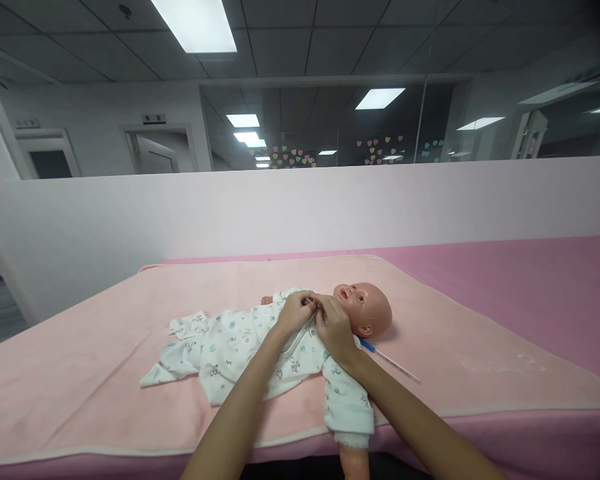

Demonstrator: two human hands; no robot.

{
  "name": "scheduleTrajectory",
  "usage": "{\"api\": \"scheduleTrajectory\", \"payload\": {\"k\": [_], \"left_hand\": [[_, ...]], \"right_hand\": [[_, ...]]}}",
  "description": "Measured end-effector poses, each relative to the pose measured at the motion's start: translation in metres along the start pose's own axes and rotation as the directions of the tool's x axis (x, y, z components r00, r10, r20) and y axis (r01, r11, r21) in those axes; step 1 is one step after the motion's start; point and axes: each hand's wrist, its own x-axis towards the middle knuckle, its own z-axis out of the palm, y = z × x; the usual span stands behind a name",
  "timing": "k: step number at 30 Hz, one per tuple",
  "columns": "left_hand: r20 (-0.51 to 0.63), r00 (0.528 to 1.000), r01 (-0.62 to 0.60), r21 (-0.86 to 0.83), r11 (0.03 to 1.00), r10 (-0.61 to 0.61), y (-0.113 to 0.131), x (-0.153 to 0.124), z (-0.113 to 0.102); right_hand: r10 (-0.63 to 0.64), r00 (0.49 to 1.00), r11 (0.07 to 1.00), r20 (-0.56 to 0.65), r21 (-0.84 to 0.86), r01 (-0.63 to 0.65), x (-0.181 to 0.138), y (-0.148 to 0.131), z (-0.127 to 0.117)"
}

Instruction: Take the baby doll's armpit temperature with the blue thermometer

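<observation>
Left hand and right hand meet at the collar of the printed romper on a doll. The doll lies on a pink blanket (a thin blue-tipped stick beside its head).

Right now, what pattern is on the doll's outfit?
White with small pastel animal prints, on the doll's outfit; head view.

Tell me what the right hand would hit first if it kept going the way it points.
The right hand points up-left along the doll's chest; it would likely meet the left hand at the white romper collar first. Depth is unclear.

No legible text — none anywhere
</observation>
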Motion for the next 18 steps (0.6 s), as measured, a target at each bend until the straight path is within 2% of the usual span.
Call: {"api": "scheduleTrajectory", "payload": {"k": [18], "left_hand": [[0.049,0.999,0.026,-0.057,0.998,-0.023,0.0025,0.0007,-0.0028]], "right_hand": [[0.063,0.995,0.997,0.072,0.036,-0.065,0.0017,-0.0013,-0.0018]]}}
